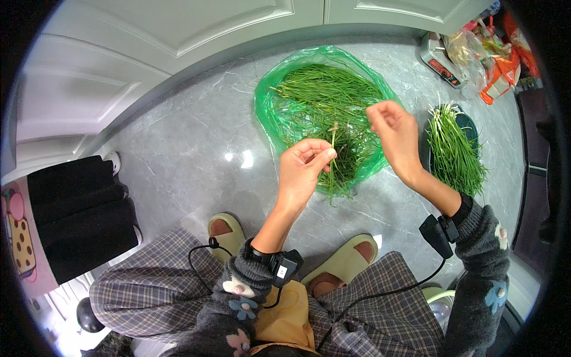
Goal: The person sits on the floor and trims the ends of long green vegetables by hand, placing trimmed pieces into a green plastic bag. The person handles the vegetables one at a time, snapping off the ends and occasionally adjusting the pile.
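Note:
Between the thumb and fingers of my left hand [302,172] is a thin green stalk [334,136], apparently a garlic chive, its pale end pointing up. Below it an opened green plastic bag [266,105] lies on the floor. A bundle of long chives [330,85] fills the bag's far part, and darker, tangled scraps [350,156] lie in its near part. My right hand [397,136] hovers over the bag's right edge, fingers curled in, with nothing visible in them. To its right, a dark basin [467,125] carries a neat bunch of chives [455,151], white ends away from me.
Grey marbled floor tiles [196,120] surround the bag. White cabinet doors [214,26] bound the far side. A portable stove-like metal box [439,62] and plastic bags [499,71] sit at far right. My slippers [345,263] are close in front. Cables [383,294] run from both wrist devices.

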{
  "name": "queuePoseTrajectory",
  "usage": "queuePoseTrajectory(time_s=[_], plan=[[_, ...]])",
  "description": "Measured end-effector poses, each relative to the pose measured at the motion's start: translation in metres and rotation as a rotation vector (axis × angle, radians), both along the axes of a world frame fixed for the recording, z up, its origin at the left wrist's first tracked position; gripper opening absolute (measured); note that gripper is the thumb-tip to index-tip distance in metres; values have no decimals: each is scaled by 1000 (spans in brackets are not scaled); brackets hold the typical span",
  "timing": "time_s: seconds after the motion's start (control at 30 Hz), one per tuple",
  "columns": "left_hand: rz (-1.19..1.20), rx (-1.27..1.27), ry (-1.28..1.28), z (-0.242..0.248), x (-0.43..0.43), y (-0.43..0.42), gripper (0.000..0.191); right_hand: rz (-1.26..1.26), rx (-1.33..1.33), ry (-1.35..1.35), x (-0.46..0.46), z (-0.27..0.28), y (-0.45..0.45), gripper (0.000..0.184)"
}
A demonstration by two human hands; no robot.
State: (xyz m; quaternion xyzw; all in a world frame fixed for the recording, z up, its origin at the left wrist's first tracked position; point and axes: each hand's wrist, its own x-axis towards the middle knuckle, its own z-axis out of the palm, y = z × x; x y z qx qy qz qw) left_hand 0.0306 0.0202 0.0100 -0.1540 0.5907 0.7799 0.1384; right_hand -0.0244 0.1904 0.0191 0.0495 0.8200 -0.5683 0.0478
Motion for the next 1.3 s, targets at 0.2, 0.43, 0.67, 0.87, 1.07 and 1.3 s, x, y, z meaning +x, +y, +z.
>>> queuePoseTrajectory(time_s=[0.2, 0.43, 0.67, 0.87, 1.07, 1.3], plan=[[46, -19, 22, 0, -1, -4, 12, 251, 244, 213, 18, 6, -10, 15], [27, 79, 39, -3, 0, -4, 13, 460, 250, 563, 18, 17, -17, 11], [-7, 177, -46, 1, 0, -6, 13, 450, 170, 453, 19, 19, -17, 6], [-64, 120, -45, 1, 0, -5, 17, 373, 67, 142, 23, 21, -20, 6], [-88, 117, -41, 2, -2, -6, 17, 224, 216, 202, 21, 7, -15, 5], [-104, 141, -44, -2, -1, -12, 15, 262, 273, 102, 14, -3, 1, 7]])
